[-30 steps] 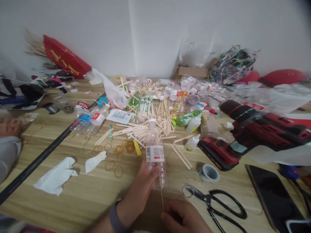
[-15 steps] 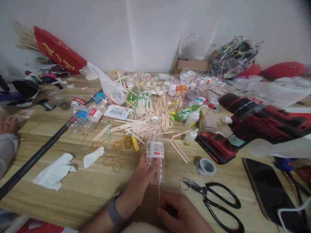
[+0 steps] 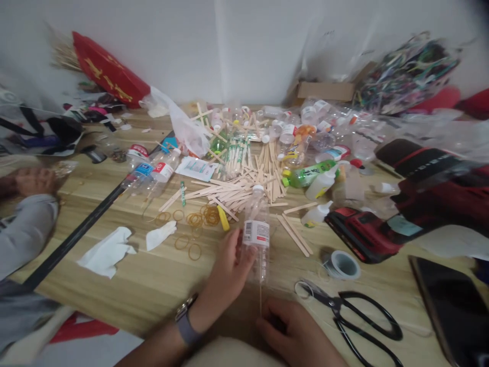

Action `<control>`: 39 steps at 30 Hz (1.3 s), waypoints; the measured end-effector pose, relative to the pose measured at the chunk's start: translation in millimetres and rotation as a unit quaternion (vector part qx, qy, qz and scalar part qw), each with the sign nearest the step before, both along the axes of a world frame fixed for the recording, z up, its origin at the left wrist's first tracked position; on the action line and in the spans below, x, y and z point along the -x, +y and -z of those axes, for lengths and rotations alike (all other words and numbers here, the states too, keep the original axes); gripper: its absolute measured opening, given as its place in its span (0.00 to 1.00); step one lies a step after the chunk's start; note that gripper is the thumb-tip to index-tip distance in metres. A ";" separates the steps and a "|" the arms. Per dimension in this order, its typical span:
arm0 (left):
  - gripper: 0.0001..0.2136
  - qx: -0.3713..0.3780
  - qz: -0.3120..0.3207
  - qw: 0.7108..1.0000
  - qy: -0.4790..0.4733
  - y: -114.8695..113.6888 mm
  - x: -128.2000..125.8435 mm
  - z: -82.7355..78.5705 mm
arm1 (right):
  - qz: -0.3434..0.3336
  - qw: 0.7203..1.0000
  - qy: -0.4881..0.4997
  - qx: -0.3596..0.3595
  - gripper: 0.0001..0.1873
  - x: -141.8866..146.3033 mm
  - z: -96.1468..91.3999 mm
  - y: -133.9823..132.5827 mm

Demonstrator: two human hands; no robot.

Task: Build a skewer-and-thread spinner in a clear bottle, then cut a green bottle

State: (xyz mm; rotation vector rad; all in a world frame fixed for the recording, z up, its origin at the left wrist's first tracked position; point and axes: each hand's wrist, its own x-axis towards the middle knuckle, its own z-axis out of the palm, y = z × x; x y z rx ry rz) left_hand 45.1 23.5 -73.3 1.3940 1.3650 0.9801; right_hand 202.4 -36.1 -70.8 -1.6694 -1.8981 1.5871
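My left hand (image 3: 231,265) is wrapped around the lower part of a clear plastic bottle (image 3: 256,209), its white cap pointing away from me and its label facing up. A thin pale stick (image 3: 261,299) runs from the bottle's base toward me. My right hand (image 3: 284,326) has curled fingers closed at the near end of this stick; the fingertips are partly hidden. Right of that hand lie black-handled scissors (image 3: 336,303) and a spool of clear line (image 3: 344,265). Rubber bands (image 3: 202,216) and a yellow piece (image 3: 222,218) lie left of the bottle.
Wooden craft sticks (image 3: 237,188) spread behind the bottle, with several plastic bottles (image 3: 309,173) beyond. A red and black power drill (image 3: 408,204) and a phone (image 3: 451,306) are at right. At left are tissues (image 3: 109,251), a black strip (image 3: 76,239) and another person's hand (image 3: 36,179).
The view has swung left, so the table's contents appear farther right. The other person's hand and sleeve show more. Both my hands keep their hold on the bottle and the stick.
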 end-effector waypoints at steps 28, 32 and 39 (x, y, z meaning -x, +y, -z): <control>0.06 -0.103 -0.040 0.979 0.174 85.5 101.6 -40.4 | 0.018 0.999 0.020 -0.021 0.17 0.5 -5.7 -3.8; 0.10 -0.007 -0.025 0.998 0.052 61.5 92.0 -57.6 | 0.069 0.995 0.018 -0.075 0.18 -6.1 -6.4 -4.3; 0.10 0.325 0.147 0.882 -0.308 -22.9 40.4 -60.4 | 0.206 0.948 0.166 -0.178 0.15 -1.7 -24.2 -4.9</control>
